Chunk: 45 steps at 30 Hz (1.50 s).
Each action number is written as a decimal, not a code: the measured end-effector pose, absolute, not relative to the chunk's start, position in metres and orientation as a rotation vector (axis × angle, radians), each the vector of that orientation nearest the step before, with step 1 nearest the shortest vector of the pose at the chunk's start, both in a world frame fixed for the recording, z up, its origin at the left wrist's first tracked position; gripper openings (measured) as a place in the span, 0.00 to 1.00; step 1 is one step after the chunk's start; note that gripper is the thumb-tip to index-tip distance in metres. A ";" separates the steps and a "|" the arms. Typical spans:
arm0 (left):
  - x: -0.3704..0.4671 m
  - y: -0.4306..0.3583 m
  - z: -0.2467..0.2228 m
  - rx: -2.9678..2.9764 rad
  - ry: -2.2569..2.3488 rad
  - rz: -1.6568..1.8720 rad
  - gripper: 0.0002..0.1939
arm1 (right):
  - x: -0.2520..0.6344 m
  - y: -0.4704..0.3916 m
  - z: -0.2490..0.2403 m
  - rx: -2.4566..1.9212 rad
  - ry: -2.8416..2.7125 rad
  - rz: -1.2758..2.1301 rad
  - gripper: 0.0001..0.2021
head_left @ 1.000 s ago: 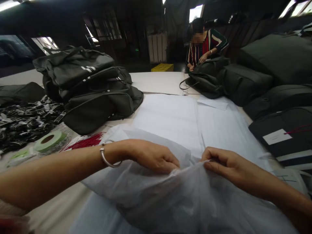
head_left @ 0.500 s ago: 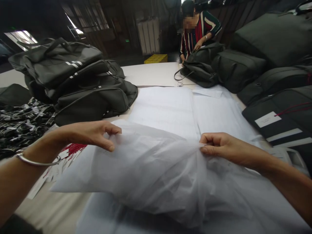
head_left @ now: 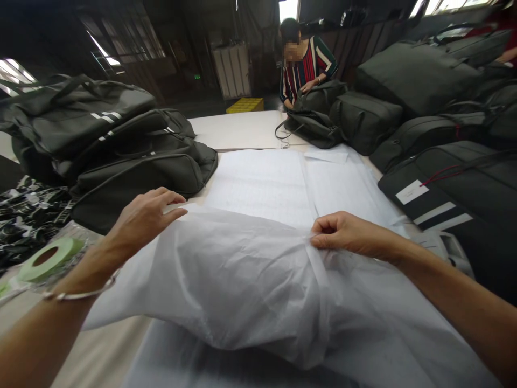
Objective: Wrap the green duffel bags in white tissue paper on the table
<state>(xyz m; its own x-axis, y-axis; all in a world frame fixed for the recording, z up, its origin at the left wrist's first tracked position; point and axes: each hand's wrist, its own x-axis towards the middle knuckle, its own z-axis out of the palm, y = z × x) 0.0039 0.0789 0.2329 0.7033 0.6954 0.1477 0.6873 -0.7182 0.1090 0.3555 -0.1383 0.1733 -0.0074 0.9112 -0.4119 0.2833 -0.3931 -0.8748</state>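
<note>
fingers (head_left: pixel 323 230) of right hand (head_left: pixel 347 236) pinch tissue paper (head_left: pixel 242 280).

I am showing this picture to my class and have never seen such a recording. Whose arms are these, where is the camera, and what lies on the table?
The camera sits on a person's head and looks forward and down, so the two bare arms are the wearer's own. The left hand, with a bracelet at its wrist, rests fingers spread on a puffed sheet of thin white tissue paper. The right hand pinches a gathered fold of that paper. Flat white sheets lie beyond. Dark bags are stacked to the left and more bags to the right. A green tape roll lies at the left. Across the table, another person handles a bag.
</note>
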 end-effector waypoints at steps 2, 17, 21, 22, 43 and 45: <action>0.021 0.034 0.237 2.894 0.929 0.619 0.11 | 0.357 -0.137 0.173 -1.696 -1.223 1.450 0.17; 0.116 -0.098 0.157 3.046 0.201 0.241 0.42 | 0.369 -0.115 0.165 -1.638 -1.586 1.434 0.18; 0.117 -0.095 0.149 3.050 0.245 0.231 0.41 | 0.385 -0.119 0.173 -1.649 -1.667 1.332 0.18; 0.117 -0.096 0.148 3.053 0.245 0.235 0.41 | 0.391 -0.125 0.178 -1.682 -1.673 1.340 0.19; 0.120 -0.093 0.146 3.101 0.257 0.194 0.37 | 0.397 -0.347 0.085 -1.436 -0.322 1.097 0.35; 0.120 -0.094 0.147 3.112 0.255 0.194 0.36 | 0.373 -0.363 0.086 -1.467 -0.326 1.078 0.33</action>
